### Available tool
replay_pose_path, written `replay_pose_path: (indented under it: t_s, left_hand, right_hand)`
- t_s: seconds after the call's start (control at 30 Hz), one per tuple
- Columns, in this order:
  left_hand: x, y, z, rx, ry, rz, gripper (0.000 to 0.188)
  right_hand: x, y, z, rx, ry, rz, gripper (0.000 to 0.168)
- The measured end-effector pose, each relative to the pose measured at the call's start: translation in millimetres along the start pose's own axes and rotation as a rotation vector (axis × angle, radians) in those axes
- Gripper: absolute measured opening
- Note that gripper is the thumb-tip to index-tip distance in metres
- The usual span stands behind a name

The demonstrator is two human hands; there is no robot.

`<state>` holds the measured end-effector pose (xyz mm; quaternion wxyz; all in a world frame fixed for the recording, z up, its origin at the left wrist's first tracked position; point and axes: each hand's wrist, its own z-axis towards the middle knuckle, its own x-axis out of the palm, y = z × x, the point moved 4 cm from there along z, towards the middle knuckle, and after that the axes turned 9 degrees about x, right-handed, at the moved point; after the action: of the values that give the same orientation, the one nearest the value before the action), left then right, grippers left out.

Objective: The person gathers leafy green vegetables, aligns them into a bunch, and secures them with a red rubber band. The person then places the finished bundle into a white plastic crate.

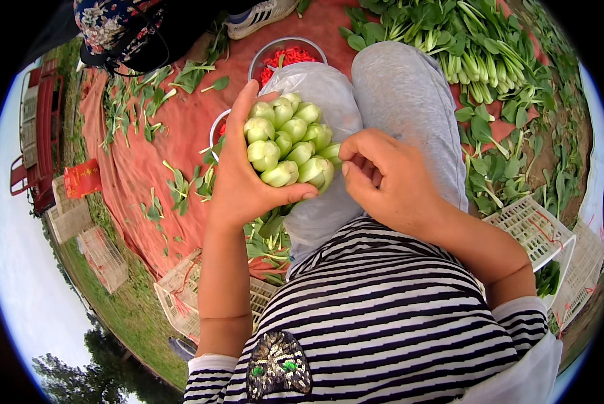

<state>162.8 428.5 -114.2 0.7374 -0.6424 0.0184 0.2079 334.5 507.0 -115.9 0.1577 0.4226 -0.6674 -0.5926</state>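
Observation:
My left hand (241,177) is wrapped around a bundle of bok choy (287,141), thumb below and fingers behind it. The pale green stalk bases face up towards me, and most of the leaves are hidden underneath. At the bundle's right edge, my right hand (388,177) has its fingers curled, with index finger and thumb tips touching or nearly touching the outermost stalk (331,151). Whether they grip that stalk is not clear. The bundle is above my knee, which has a translucent plastic sheet (314,86) over it.
A metal bowl (312,43) of red ties stands beyond my knee, a second bowl (214,134) partly behind my left hand. Bok choy (479,60) is heaped at upper right. Loose leaves litter the red ground sheet (135,166). Plastic crates (534,227) flank me. Another person's shoe (261,17) is ahead.

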Motion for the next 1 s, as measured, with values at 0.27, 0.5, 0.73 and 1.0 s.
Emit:
replay_pose_path:
  t_s: [0.27,0.5,0.73,1.0]
  left_hand:
    - [-0.6,-0.5,-1.4,-0.025,0.039,-0.059,0.134]
    - [-2.8,-6.6,-2.4,-0.056,0.028,-0.04,0.132]
    - [5.2,-6.5,-1.7,-0.096,0.041,0.084,0.12]
    - [7.8,-11.1,-2.2,-0.162,-0.003,-0.015,0.116]
  right_hand:
    - [32.5,-2.2,-8.2,-0.159,0.152,-0.037,0.022]
    - [36.7,4.4,-10.5,-0.17,0.147,-0.041,0.018]
    - [15.4,-6.4,-13.6,-0.255,0.094,-0.235,0.017]
    - [14.6,-40.7,9.8,0.213,0.224,0.419,0.015]
